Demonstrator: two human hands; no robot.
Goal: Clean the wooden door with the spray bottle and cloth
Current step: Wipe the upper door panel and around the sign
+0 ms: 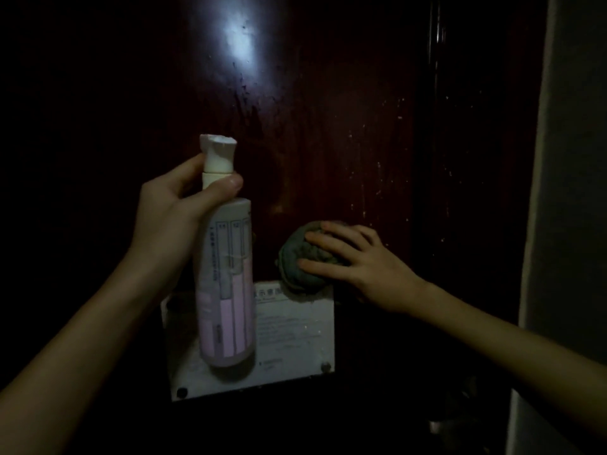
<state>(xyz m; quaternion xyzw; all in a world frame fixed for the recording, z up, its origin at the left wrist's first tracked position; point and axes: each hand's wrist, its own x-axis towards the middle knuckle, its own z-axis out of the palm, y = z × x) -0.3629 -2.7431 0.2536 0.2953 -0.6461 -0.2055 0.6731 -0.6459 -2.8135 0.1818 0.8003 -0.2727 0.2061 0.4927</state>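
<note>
The dark reddish wooden door [328, 126] fills the view, dimly lit, with a bright glare near the top and pale specks on its right part. My left hand [174, 208] grips the neck of a tall spray bottle [226, 284] with a white nozzle and a pink and grey label, held upright in front of the door. My right hand [358, 261] presses a bunched grey-green cloth [302, 261] flat against the door, fingers spread over it.
A white notice plate [295, 336] with printed text is screwed to the door below the cloth, partly behind the bottle. A pale wall or door frame [565, 224] runs down the right edge. Something metallic glints at the lower right [437, 426].
</note>
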